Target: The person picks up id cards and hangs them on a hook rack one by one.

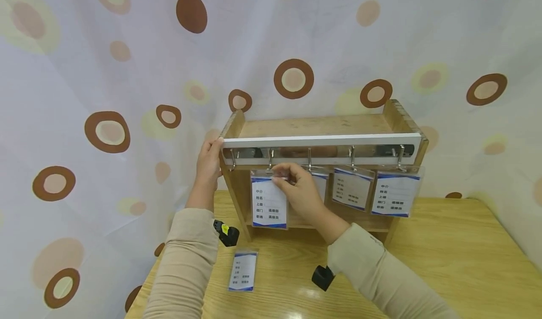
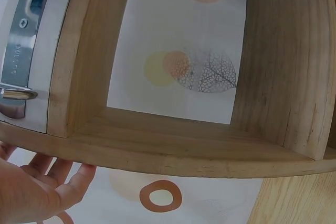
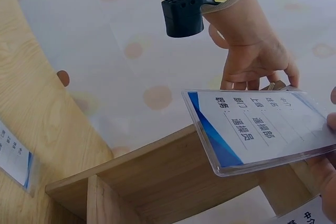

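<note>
My left hand [image 1: 208, 163] grips the upper left corner of a wooden shelf [image 1: 237, 194]; in the left wrist view its fingers [image 2: 79, 182] lie against the side panel. With thumb and forefinger, my right hand [image 1: 298, 187] pinches the top right corner of a badge in a clear plastic sleeve [image 1: 269, 201]. The badge's top edge is right at the second hook [image 1: 270, 156] from the left. In the right wrist view this badge [image 3: 262, 124] appears tilted, with its printed face showing.
A white-edged hook rail [image 1: 322, 141] runs along the shelf's front. Several similar badges [image 1: 395, 194] hang from hooks to the right. The leftmost hook [image 1: 232, 159] carries no badge. Another badge [image 1: 243, 271] lies on the wooden table [image 1: 279, 281]. A spotted cloth [image 1: 254, 36] hangs behind.
</note>
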A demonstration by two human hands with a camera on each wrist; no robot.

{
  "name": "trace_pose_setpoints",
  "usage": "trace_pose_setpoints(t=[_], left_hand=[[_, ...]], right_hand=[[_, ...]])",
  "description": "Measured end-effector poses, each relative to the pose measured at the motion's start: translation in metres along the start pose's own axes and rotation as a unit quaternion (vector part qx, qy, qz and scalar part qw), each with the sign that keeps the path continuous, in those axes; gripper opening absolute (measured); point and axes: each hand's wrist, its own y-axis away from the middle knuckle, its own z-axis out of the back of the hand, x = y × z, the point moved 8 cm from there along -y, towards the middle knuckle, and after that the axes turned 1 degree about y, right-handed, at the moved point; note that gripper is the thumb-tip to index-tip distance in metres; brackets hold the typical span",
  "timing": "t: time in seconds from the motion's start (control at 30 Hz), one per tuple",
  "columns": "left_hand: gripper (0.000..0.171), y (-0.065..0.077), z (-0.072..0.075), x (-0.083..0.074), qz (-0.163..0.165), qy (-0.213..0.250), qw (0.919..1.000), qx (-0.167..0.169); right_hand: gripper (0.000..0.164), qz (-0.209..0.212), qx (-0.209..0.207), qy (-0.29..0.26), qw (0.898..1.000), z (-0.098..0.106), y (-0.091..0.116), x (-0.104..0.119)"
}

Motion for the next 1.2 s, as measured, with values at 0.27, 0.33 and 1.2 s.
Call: trace_pose_setpoints(t=[0.27, 0.33, 1.2], left_hand=[[0.02, -0.001, -0.001, 0.0, -0.003, -0.006, 1.0, 0.0], [0.02, -0.001, -0.001, 0.0, -0.005, -0.005, 1.0, 0.001], [0.02, 0.002, 0.0, -0.002, 0.003, -0.017, 0.9999, -0.001]], right_hand=[[0.02, -0.01, -0.004, 0.001, 1.0, -0.001, -0.007, 0.002], [0.021, -0.014, -0.006, -0.003, 1.0, -0.002, -0.009, 0.001], [0.018, -0.033, -0.029, 0.091, 0.995, -0.003, -0.014, 0.004]])
